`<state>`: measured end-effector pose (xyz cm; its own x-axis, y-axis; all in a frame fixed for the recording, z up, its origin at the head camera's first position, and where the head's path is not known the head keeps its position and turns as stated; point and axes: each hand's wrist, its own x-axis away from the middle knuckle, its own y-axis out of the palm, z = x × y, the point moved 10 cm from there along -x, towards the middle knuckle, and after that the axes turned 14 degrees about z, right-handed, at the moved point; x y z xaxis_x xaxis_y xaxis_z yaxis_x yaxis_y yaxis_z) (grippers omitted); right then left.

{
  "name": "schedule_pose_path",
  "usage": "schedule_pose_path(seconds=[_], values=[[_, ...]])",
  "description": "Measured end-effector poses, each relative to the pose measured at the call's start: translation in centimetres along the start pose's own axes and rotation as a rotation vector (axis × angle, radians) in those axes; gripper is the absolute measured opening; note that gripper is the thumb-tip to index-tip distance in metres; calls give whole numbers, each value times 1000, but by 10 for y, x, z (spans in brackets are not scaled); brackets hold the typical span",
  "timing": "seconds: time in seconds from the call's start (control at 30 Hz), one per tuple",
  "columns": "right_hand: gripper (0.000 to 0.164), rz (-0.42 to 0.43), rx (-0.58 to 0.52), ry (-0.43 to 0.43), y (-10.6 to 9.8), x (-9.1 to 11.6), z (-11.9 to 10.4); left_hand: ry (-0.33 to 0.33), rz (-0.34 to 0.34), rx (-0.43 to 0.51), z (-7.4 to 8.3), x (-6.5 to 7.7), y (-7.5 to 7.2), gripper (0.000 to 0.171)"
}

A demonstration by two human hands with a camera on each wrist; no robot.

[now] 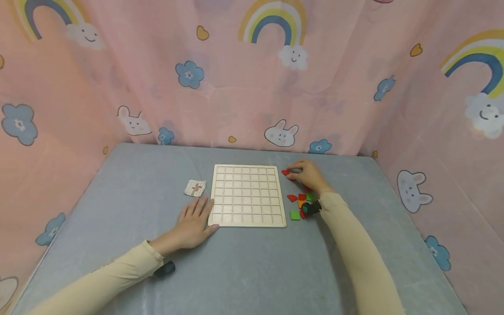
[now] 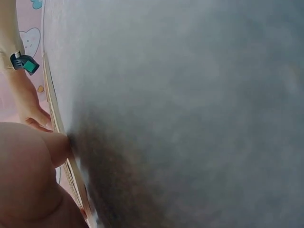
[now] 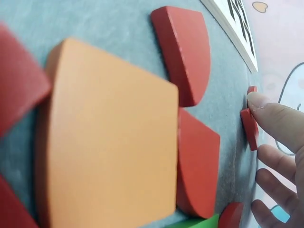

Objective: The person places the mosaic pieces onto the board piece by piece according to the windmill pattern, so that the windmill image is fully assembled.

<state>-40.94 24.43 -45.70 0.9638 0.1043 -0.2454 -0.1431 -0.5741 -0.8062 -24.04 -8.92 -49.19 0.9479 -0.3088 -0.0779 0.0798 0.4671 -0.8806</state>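
my left sleeve, cream-coloured, comes in to the left of the grid board and on its near side, with a black device strapped at the wrist. my left hand lies at the board's left edge, palm down, fingers stretched out and apart, gripping nothing; its thumb touches the near left corner. a small paper card printed with a grid and a reddish pinwheel lies left of the board, just beyond my fingertips. the board itself is pale and flat on the grey bench, its squares bare.

just right of the board's far right corner, my right hand has its thumb and forefinger nearly together, pinching a small red piece; i cannot tell whether it is off the bench. another red piece is right by that thumb. farther down the board's right side lie a green square, a loose red piece and an orange piece with more red ones around it. my right sleeve comes in right of the board.
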Motion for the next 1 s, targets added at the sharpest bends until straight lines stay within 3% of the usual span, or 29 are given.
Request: schedule_pose_path(seconds=[0.43,0.63,1.0], values=[[29,29,-6,28,1,-2,0,21,-13,-20,-4,-1,9,78],[30,32,-30,43,0,-2,0,29,10,-11,-2,1,4,75],[32,69,-14,30,-1,0,-1,-10,-27,-33,1,1,0,75]])
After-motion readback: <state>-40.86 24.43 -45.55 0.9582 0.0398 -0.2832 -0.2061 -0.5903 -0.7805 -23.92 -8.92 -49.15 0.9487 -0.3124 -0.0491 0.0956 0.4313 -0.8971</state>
